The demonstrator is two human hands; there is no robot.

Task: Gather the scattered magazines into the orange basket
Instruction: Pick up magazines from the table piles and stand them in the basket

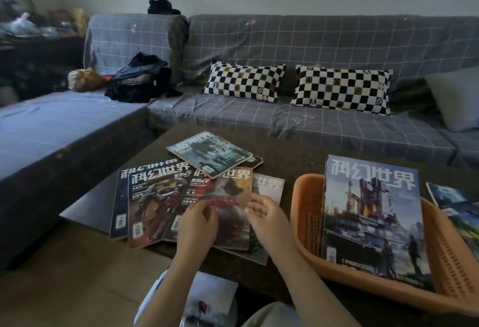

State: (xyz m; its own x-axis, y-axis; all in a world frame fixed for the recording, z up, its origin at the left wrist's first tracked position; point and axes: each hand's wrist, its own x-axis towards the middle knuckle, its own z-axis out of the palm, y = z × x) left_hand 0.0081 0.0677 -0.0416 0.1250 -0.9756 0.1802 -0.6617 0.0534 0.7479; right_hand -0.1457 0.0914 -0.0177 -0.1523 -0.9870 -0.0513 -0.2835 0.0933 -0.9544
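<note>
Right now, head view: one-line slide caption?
Both hands lift a magazine from the table's pile beside the half-filled orange basket.

Your dark counter (285, 160) carries a fan of overlapping magazines (155, 197) along its left edge, some overhanging the near-left corner. Another magazine (210, 153) lies toward the far edge, resting on that fan. The orange basket (305, 212) sits toward the right edge, with one more magazine (451, 197) just beyond it.

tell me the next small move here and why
Probably lift the orange-cover magazine clear of the fan. Both hands, left and right, already hold its lower edges, it lies on top there, and the basket beside it already holds a stack.
</note>
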